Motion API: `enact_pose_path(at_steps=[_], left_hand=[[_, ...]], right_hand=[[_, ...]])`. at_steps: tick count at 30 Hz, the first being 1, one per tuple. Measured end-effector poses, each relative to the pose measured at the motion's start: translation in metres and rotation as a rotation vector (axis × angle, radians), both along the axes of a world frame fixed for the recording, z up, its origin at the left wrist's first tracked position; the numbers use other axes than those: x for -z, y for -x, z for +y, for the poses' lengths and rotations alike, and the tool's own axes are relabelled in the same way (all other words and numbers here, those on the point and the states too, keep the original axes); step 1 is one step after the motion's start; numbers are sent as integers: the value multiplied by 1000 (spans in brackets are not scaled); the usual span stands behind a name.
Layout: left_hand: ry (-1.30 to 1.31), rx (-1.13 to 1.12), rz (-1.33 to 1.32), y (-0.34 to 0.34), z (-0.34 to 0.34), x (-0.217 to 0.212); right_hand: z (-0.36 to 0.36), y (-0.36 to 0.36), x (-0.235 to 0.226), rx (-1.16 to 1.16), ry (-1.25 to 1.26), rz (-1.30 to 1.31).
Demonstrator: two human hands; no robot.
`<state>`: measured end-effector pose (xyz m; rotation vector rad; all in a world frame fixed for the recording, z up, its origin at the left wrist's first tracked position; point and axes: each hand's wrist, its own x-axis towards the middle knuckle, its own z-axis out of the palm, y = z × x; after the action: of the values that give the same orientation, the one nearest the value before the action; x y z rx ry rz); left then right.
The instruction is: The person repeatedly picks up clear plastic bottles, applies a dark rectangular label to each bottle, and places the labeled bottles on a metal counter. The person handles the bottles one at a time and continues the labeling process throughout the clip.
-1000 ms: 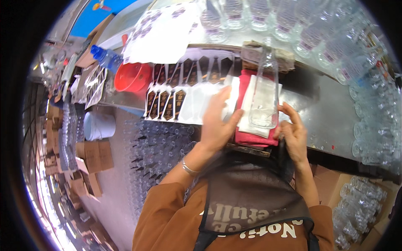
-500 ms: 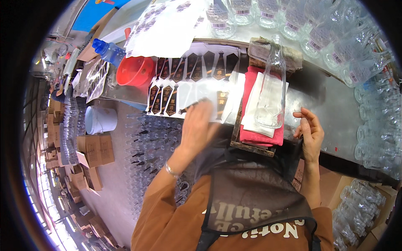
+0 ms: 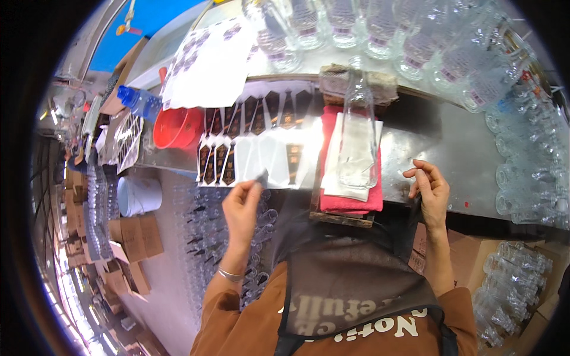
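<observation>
I see the left hand [image 3: 240, 207] pinching a small label [image 3: 261, 177]; the bottle [image 3: 358, 139] lies lengthwise up-right, nearer the empty, half-curled right hand [image 3: 430, 193].

bottle [image 3: 358, 137]: frame centre, lying on cloth [image 3: 347, 199]
label sheets [image 3: 258, 148]: left of cloth
bowl [image 3: 176, 127]: further left

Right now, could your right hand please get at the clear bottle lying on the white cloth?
Probably yes: the right hand hovers empty beside the pink pad, and nothing lies between it and the clear bottle on the white cloth.
</observation>
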<state>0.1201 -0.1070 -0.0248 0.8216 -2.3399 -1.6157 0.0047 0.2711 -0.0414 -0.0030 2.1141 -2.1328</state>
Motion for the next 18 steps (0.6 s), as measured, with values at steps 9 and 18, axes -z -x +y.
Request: enact_pose_path(at_steps=[9, 18], left_hand=[[460, 749, 720, 142, 78, -87], [587, 1090, 679, 136, 77, -69]], right_hand=[[-16, 3, -20, -49, -12, 76], [-27, 21, -28, -101, -31, -6]])
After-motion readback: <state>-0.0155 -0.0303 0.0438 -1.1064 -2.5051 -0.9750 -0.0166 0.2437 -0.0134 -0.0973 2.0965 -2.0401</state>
